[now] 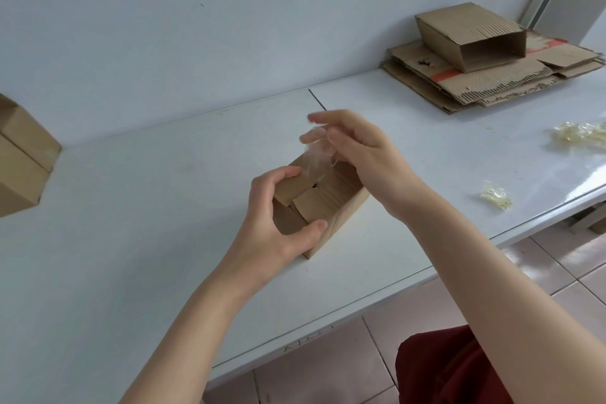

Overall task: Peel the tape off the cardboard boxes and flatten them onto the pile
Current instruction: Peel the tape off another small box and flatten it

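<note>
Nearest, at the bottom right, a piece of dark red cloth [442, 371] was seen above the tiled floor [328, 364]. Beyond it stood the white bench [147, 239].

On the bench, not far from its front edge, sat a small cardboard box [331, 207]. The left hand [278, 210] gripped it from the left side. The fingers were curled over a raised top flap and the thumb pressed on the near wall, so this hand hid the left part of the box.

Just above the box, the right hand [357, 147] pinched a strip of clear tape [314, 157] between thumb and fingers. The strip hung down to the top of the box, and its lower end was hard to see.

To the right, a nearer tape wad [496, 195] and a farther tape wad [580, 134] lay crumpled on the bench. At the left border stood a second box [19, 157], partly cut off.

Farthest, beside the wall [196, 26], lay the pile of flattened cardboard [475, 85], with an unflattened open box [472, 36] on top of it.
</note>
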